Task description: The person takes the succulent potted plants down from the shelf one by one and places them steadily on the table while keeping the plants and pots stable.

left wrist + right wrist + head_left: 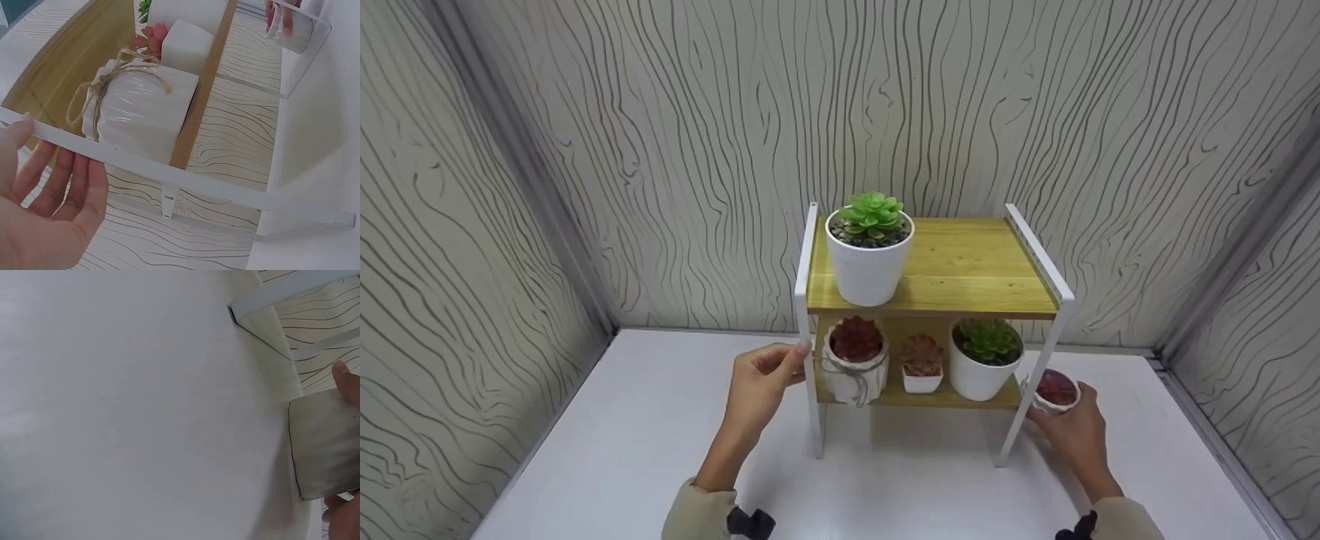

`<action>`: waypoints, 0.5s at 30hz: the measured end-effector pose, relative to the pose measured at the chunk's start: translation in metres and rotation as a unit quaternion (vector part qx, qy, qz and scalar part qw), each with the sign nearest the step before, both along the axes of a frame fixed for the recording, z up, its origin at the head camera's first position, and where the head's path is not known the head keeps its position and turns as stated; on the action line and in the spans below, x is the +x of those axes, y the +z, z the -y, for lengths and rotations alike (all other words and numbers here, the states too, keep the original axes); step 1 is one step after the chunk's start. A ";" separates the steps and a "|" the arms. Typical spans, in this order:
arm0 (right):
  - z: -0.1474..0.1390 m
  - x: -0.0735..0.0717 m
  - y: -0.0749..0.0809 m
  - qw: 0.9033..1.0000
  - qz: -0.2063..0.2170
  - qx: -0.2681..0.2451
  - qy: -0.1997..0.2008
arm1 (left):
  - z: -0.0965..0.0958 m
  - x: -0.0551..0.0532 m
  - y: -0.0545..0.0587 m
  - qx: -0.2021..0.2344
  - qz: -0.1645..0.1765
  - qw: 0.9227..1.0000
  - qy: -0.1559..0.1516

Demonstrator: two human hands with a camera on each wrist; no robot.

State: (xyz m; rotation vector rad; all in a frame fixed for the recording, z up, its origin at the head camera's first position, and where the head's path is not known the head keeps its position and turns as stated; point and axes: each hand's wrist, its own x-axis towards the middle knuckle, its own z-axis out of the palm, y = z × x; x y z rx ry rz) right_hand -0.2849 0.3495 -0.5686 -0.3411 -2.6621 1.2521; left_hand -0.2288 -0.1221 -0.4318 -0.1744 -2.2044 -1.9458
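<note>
A two-tier wooden plant shelf with a white metal frame stands on the white table. My left hand pinches its left front post, thumb on one side and fingers curled behind. To the right of the shelf, my right hand grips a small white pot with a dark red succulent, low beside the right front leg. In the right wrist view, thumb and fingers are on opposite sides of this pot, its base close to the tabletop.
A green succulent in a white pot stands on the top tier's left. The lower tier holds a twine-tied pot, a small square pot and a round pot with a green succulent. Wood-grain-patterned walls surround the table.
</note>
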 end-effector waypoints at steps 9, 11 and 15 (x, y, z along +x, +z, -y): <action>-0.001 0.002 0.004 1.000 0.020 -0.005 -0.003 | 0.001 -0.001 0.000 0.003 0.001 1.000 -0.004; 0.000 0.003 0.005 1.000 0.014 -0.003 -0.005 | 0.001 -0.001 0.000 0.004 -0.001 1.000 -0.005; 0.001 0.007 0.010 1.000 -0.003 -0.006 -0.010 | 0.001 0.000 0.000 0.005 -0.001 1.000 -0.005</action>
